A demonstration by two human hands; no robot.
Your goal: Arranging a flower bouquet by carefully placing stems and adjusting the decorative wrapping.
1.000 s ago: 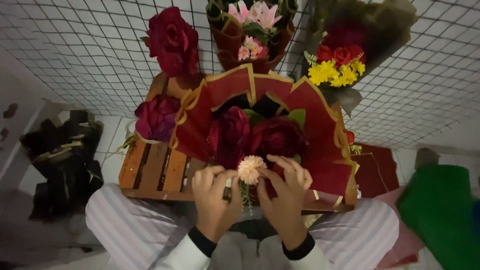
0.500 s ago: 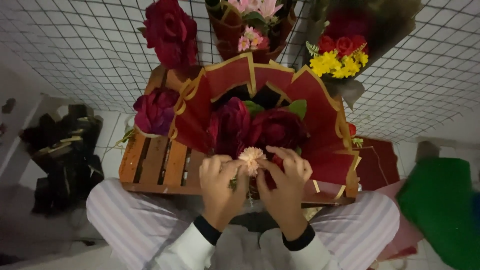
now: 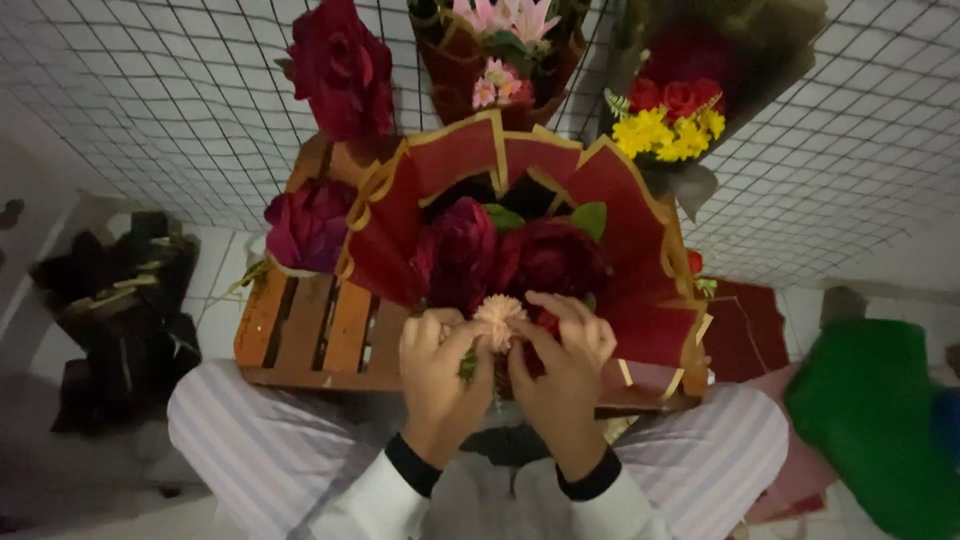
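Change: since half a second ago both hands have edged slightly upward on the bouquet, and the small peach flower sits a touch higher between the fingertips.
Black bundle (image 3: 115, 300): lies on the floor at far left, well apart from the hands.
Wooden crate (image 3: 320, 325): slatted, orange-brown, across the person's striped lap, bearing the bouquet.
Loose dark rose (image 3: 305, 225): rests on the crate's left end, just beside the wrap.
Left hand (image 3: 440, 370): fingers curled, pinching the stem below the peach flower; a green leaf shows against its fingers.
Peach flower (image 3: 498, 312): small, pale, frilled, held between both hands at the bouquet's front, touching the dark red blooms.
Bouquet (image 3: 520, 250): dark red roses in red wrap edged with gold, standing on the crate.
Right hand (image 3: 565, 365): fingers bent, closed around the same stem and the flower's right side.
Hanging bouquets (image 3: 670, 120): on the wire grid behind, one with yellow and red blooms.
Green bag (image 3: 875, 420): on the floor at right.
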